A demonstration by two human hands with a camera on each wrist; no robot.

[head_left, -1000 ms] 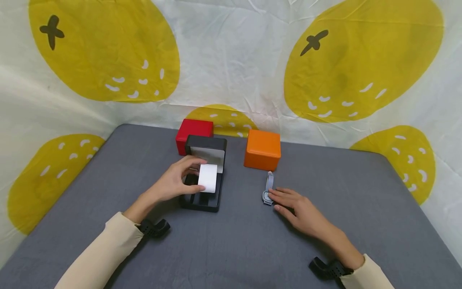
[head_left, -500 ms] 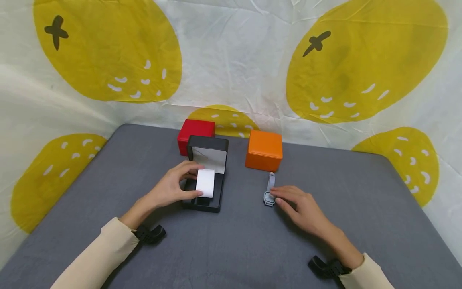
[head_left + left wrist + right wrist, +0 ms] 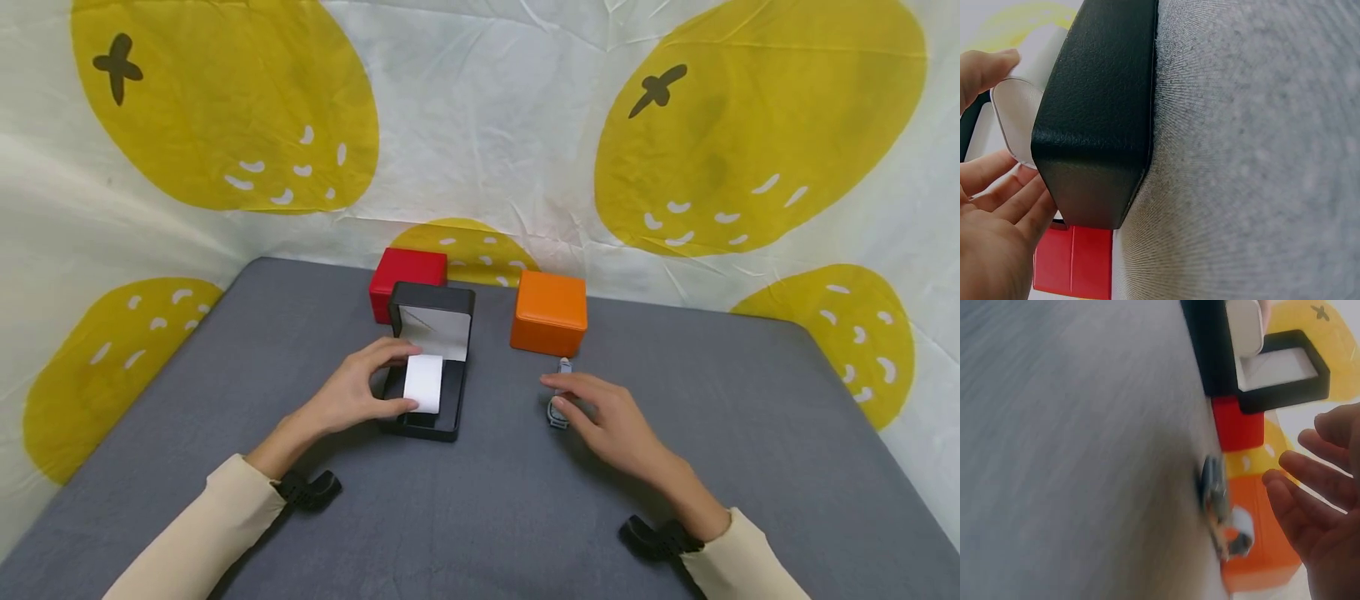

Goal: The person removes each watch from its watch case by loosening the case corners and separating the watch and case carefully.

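My left hand (image 3: 358, 385) pinches a white watch cushion (image 3: 423, 383) between thumb and fingers. The cushion sits tilted at the opening of a black watch box (image 3: 448, 421), whose lid stands up and shows a pale lining. In the left wrist view the cushion (image 3: 1019, 119) shows its rounded end beside the black box wall (image 3: 1094, 125). My right hand (image 3: 618, 417) hovers over a light blue wristwatch (image 3: 557, 414) on the table, hiding part of its strap. The right wrist view shows those fingers (image 3: 1316, 481) apart from the watch (image 3: 1216, 494), holding nothing.
Behind the black box stands a red box (image 3: 405, 275), closed. An orange box (image 3: 549, 312), closed too, stands behind the watch. Grey cloth covers the table (image 3: 480, 517), and a white curtain with yellow fruit prints (image 3: 480, 125) hangs at its back.
The white cushion has come down and slightly left toward the box, in my left hand. My right hand has lifted off the watch and shifted left; the watch stays on the table.
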